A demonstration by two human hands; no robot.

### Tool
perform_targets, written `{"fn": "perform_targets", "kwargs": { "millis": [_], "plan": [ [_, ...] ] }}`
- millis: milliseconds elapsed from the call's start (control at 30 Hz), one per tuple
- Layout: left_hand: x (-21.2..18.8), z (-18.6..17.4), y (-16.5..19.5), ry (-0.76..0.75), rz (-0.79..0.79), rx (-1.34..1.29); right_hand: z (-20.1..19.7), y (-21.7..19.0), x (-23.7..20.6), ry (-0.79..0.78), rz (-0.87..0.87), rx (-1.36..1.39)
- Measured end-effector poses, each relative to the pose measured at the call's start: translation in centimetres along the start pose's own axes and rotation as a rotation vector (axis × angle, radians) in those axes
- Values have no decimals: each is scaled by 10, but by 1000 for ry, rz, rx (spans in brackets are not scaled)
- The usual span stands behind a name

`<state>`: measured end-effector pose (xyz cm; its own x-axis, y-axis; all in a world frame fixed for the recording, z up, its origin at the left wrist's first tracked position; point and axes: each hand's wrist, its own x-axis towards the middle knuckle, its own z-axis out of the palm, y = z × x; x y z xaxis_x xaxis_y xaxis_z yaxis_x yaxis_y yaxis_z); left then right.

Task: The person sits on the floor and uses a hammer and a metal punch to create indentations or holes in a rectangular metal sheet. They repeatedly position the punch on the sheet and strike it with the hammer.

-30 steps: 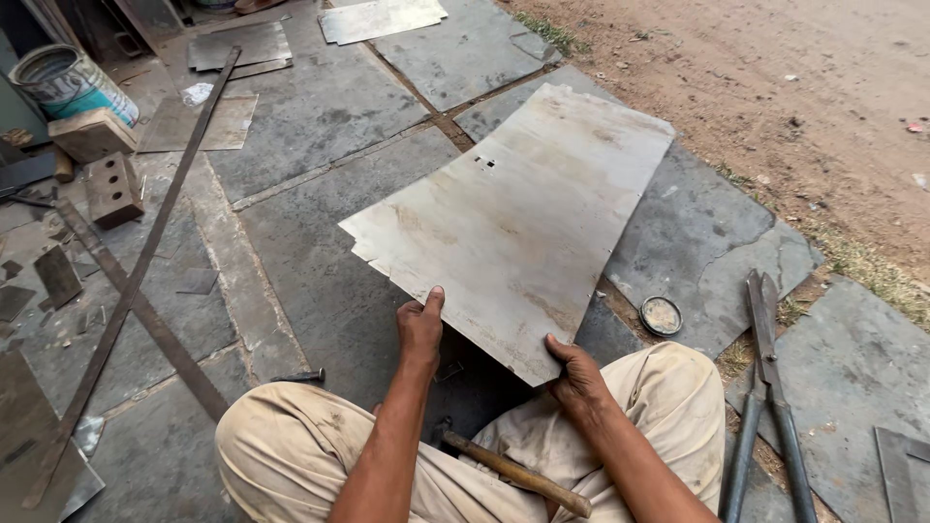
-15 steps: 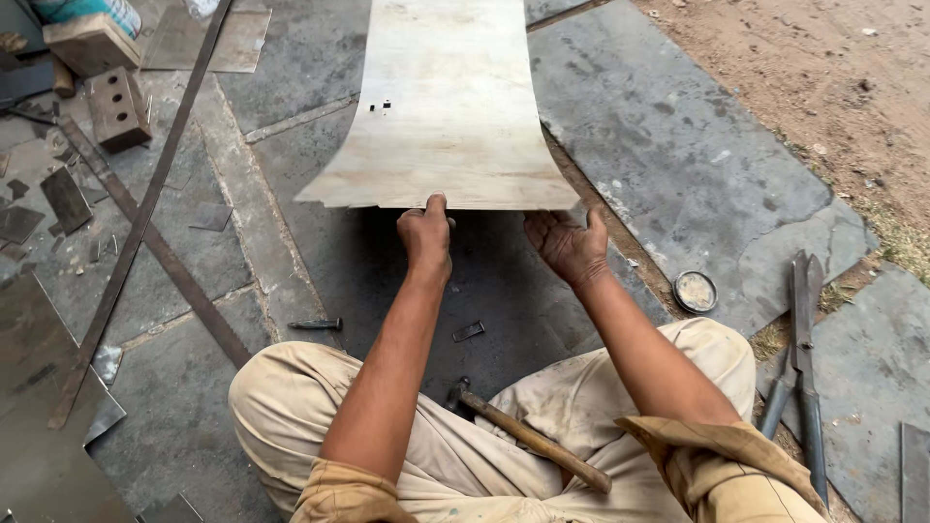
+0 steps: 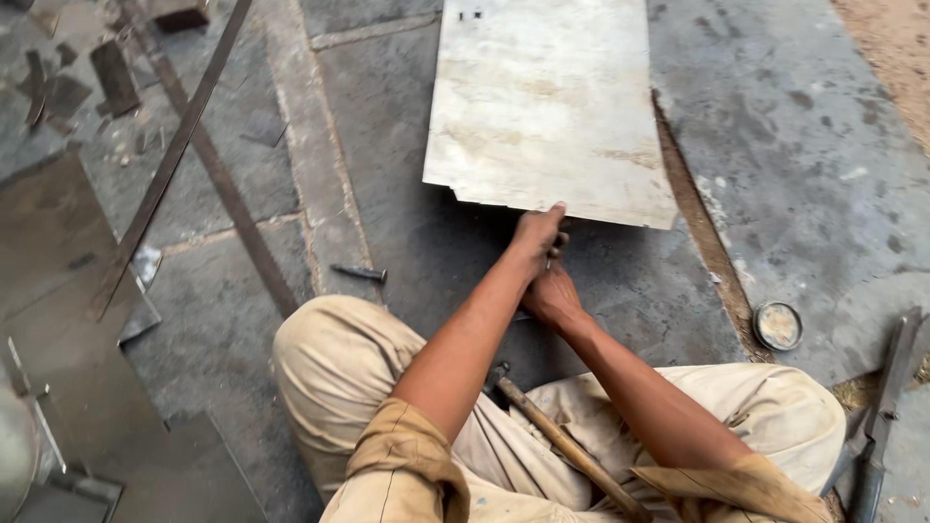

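Note:
A pale, stained metal sheet (image 3: 547, 107) lies on the stone floor in front of my crossed legs. My left hand (image 3: 536, 235) grips the middle of its near edge, thumb on top. My right hand (image 3: 553, 295) sits just behind the left wrist, a little short of the sheet's edge. Its fingers are hidden by the left hand, so I cannot tell whether it holds anything. A wooden-handled hammer (image 3: 567, 447) rests between my legs.
A small round tin lid (image 3: 777, 325) lies at the right, with long metal shears (image 3: 883, 421) beyond it. Two long flat metal strips (image 3: 184, 145) cross at the left. A short dark punch (image 3: 359, 274) lies near my left knee. A dark metal sheet (image 3: 68, 320) lies at the lower left.
The sheet has turned and moved away from me, lying flatter on the floor. My right hand has left its edge and drawn in behind my left wrist.

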<state>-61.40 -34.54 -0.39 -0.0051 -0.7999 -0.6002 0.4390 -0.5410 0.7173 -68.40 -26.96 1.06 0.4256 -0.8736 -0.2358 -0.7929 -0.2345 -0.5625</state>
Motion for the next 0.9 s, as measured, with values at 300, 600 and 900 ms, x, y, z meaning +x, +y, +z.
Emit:
{"fn": "perform_targets", "kwargs": {
  "millis": [300, 600, 900],
  "plan": [
    [-10, -1, -21, -69, -22, 940, -7, -28, -140, 149, -147, -48],
    [-81, -32, -11, 84, 189, 1687, -38, -51, -215, -279, -39, -130],
    [-101, -49, -59, -27, 306, 2002, -24, -49, -243, -192, -59, -216]
  ]
}}
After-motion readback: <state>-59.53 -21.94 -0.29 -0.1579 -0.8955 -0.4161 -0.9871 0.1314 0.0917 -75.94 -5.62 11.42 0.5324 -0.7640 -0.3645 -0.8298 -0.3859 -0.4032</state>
